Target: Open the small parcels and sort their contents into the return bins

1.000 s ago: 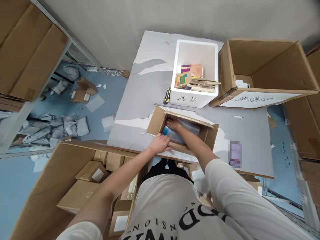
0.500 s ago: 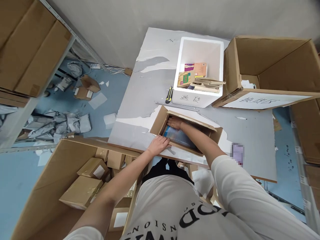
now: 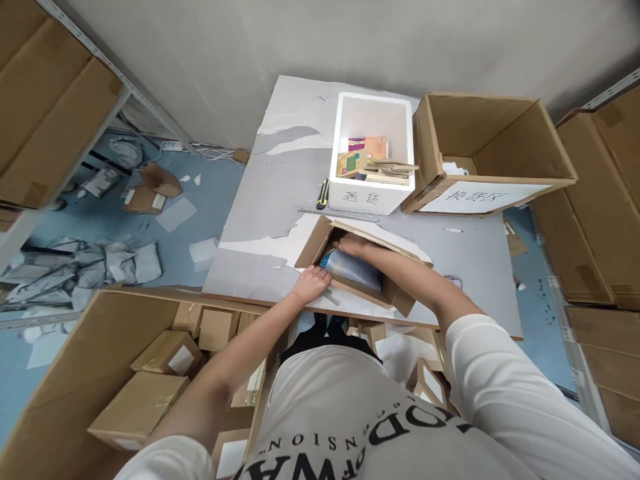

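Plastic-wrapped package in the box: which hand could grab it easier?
Probably the right hand: it's inside the cardboard box, close to the plastic-wrapped package. The left hand is at the box's near edge.

Visibility findings, head view: obscured, cropped and illegible items.
The fingertips of the right hand (image 3: pixel 351 244) are hidden inside the open carton (image 3: pixel 313 242) at centre; the clear-and-blue item (image 3: pixel 353 268) there is partly covered by that hand and forearm. The small object (image 3: pixel 454 281) right of centre is pixelated and cannot be identified. Fine print on the books (image 3: pixel 376 148), upper centre, is too small to be read. Lettering on the shirt (image 3: pixel 320 393) is cut by the bottom edge.
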